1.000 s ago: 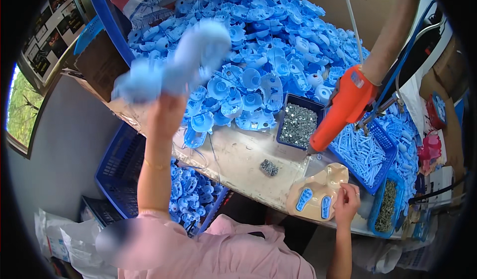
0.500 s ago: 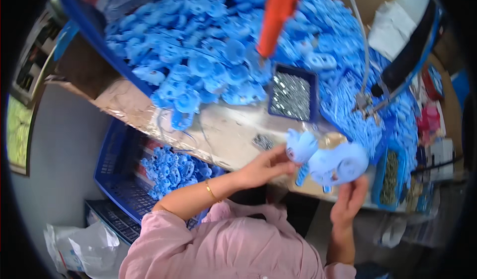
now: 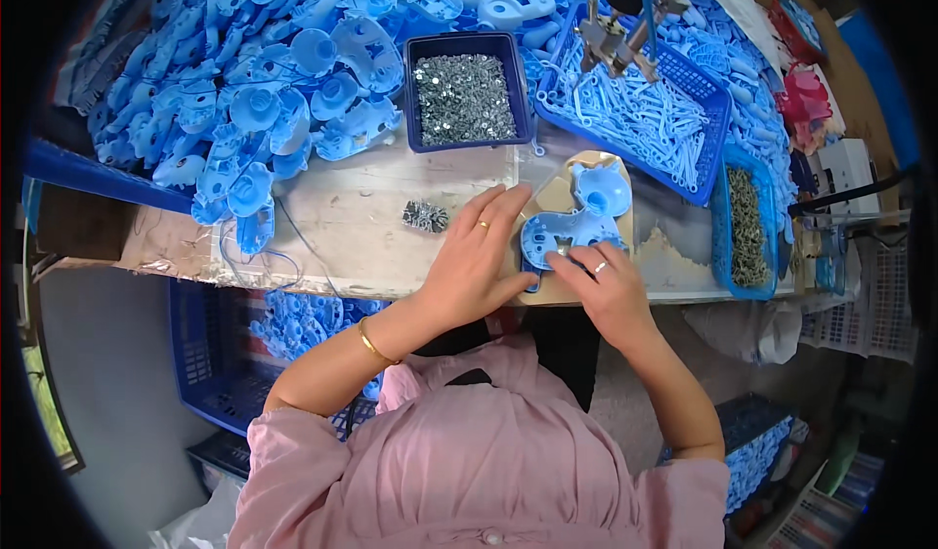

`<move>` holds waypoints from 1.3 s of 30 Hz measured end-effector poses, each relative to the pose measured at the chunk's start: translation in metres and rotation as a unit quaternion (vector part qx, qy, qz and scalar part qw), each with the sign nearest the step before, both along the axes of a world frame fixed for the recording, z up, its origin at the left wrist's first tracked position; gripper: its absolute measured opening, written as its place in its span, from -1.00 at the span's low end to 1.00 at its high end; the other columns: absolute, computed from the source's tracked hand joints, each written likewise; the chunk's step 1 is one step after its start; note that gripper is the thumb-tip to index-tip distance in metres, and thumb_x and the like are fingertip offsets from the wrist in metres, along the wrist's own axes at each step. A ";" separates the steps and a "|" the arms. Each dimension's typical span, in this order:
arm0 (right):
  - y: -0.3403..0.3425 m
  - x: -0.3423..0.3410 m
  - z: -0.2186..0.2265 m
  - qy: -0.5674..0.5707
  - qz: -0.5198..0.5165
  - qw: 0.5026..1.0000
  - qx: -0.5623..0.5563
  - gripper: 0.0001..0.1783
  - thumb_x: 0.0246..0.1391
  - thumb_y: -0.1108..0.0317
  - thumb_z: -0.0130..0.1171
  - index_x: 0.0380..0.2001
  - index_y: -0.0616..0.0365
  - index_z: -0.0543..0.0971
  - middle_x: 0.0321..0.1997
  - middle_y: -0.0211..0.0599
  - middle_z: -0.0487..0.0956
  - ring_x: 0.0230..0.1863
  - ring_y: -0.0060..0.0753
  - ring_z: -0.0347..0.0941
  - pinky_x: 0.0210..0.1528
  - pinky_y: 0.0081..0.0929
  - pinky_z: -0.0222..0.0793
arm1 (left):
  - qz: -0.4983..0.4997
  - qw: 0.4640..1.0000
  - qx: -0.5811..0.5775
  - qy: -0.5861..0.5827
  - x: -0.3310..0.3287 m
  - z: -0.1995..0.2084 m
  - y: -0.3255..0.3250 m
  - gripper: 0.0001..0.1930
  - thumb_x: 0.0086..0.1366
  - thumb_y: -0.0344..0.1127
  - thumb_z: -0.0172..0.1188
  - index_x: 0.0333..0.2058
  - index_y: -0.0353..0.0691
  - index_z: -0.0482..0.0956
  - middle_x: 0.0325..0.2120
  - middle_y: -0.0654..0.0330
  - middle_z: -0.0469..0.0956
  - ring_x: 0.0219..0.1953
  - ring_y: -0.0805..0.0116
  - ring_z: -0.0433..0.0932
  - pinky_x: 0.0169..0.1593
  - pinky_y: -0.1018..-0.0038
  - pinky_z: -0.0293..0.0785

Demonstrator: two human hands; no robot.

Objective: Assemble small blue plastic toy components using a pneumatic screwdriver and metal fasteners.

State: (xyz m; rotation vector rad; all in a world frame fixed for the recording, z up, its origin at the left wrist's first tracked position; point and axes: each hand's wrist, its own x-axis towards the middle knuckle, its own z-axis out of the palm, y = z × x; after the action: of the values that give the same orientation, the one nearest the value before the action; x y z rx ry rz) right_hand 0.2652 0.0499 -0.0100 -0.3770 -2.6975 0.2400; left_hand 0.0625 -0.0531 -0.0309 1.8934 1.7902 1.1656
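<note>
A blue plastic toy shell [image 3: 598,225], rounded at both ends, lies hollow side up on a tan block [image 3: 559,195] near the table's front edge. My right hand [image 3: 608,285] curls its fingers over the shell's near edge; its thumb is hidden. Beside the shell on the left is my left hand [image 3: 477,256], palm down with fingers stretched out and nothing visible in it. Its thumb points toward a small dark blue piece [image 3: 530,280] under the shell's near left end. A small heap of screws [image 3: 426,216] sits left of my left hand.
Blue shells [image 3: 254,109] pile up at the back left. A dark blue tray [image 3: 467,90] contains small metal parts. A blue basket [image 3: 718,148] holds thin blue pieces beneath a metal tool head [image 3: 616,46]. To the right stands a light blue tray [image 3: 723,241] of screws.
The shell has gone from being held up, outer side showing, to lying hollow side up on the block. Both hands have come down to it. The view has shifted; the orange tool is out of sight.
</note>
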 end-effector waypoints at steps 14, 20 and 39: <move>0.020 0.005 0.002 -0.066 0.052 0.995 -0.056 -0.48 -0.09 0.54 0.12 0.03 0.04 0.59 -0.12 -0.33 0.51 -0.11 -0.21 0.42 -0.07 -0.34 0.46 | 0.007 0.998 -0.067 0.006 0.009 -0.002 0.004 -0.14 0.01 -0.34 0.38 0.29 -0.27 0.17 0.24 -0.04 0.31 0.34 -0.18 0.15 0.35 0.08 0.13; 0.034 0.002 0.013 -0.129 0.050 0.987 -0.087 -0.61 0.02 0.46 0.18 -0.02 0.04 0.62 -0.16 -0.33 0.56 -0.14 -0.21 0.47 -0.09 -0.34 0.46 | -0.016 0.997 -0.074 0.009 0.007 0.005 0.005 -0.18 0.03 -0.36 0.36 0.29 -0.27 0.20 0.26 -0.07 0.28 0.35 -0.20 0.13 0.38 0.07 0.09; 0.201 0.020 0.005 0.046 -0.320 0.937 0.128 -0.88 0.02 0.34 0.29 -0.45 0.13 0.58 -0.34 -0.21 0.55 -0.25 -0.12 0.53 -0.27 -0.19 0.45 | -0.053 0.997 -0.052 0.011 0.022 0.034 0.025 -0.47 0.18 -0.34 0.30 0.14 -0.25 0.41 0.28 -0.04 0.28 0.35 -0.18 0.14 0.34 0.06 0.12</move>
State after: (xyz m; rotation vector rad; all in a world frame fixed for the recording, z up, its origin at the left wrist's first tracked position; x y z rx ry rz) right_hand 0.2853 0.2505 -0.0049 -1.0901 -2.3182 -0.2720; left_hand 0.0847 -0.0282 0.0032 1.9232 1.7041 0.9982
